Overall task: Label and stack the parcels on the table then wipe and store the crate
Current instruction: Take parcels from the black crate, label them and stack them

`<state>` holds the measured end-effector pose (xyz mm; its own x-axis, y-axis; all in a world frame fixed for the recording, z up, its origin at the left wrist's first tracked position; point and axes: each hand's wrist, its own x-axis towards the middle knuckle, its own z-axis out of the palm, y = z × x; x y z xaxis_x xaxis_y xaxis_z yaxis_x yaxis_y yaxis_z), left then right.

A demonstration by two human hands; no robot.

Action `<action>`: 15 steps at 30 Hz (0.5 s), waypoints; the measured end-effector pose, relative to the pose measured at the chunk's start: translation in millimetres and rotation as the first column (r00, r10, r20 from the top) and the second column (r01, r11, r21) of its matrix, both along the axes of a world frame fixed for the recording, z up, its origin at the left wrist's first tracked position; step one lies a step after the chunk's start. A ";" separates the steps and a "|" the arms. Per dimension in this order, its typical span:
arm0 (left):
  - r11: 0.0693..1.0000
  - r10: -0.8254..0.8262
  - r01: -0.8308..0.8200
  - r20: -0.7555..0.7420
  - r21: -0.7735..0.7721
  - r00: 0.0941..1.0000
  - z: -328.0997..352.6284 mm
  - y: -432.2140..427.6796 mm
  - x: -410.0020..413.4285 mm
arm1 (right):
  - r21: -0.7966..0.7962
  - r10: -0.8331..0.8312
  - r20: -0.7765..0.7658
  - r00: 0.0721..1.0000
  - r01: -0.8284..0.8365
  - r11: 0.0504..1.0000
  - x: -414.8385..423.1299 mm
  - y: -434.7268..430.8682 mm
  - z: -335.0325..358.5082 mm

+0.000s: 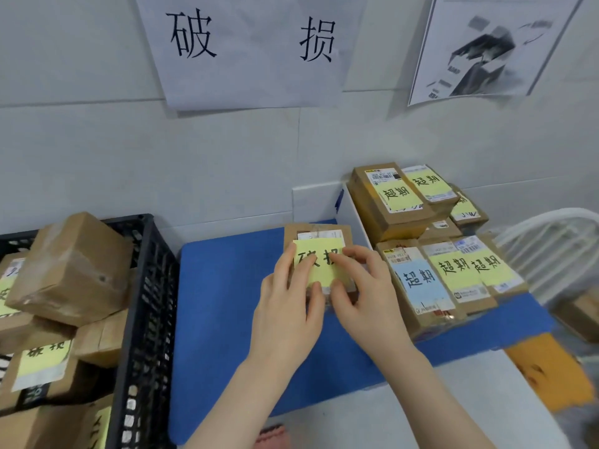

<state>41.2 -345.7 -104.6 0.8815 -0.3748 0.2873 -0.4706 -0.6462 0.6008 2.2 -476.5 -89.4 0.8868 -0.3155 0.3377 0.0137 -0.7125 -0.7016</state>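
Both bare forearms are reaching forward from the lower edge of the view and converging toward the middle. The left forearm (246,393) is angling up and to the right; the right forearm (431,390) is angling up and to the left. The left hand (288,299) is lying palm down, its fingers (291,260) stretching nearly straight and close together, pointing away from the body, with the thumb spreading toward the other hand. The right hand (363,286) is sitting just beside it, palm down, its 4 fingers (356,254) gently bending and pointing left, its thumb bending inward below them. The 2 thumbs are nearly touching. Both hands are pressing flat rather than gripping.
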 end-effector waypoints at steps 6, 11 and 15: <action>0.999 0.020 -0.019 -0.018 0.049 1.000 -11.9 -26.7 22.5 | 0.006 0.014 -0.056 0.998 -0.014 1.000 25.1 -29.2 -15.1; 0.998 0.045 -0.042 -0.074 0.049 0.996 -32.3 -49.2 46.3 | -0.001 0.035 -0.118 0.992 -0.035 0.999 55.3 -50.9 -30.3; 0.997 0.059 -0.053 -0.130 0.053 0.990 -59.3 -65.0 80.0 | -0.054 0.059 -0.266 0.962 -0.076 0.996 94.1 -64.2 -52.2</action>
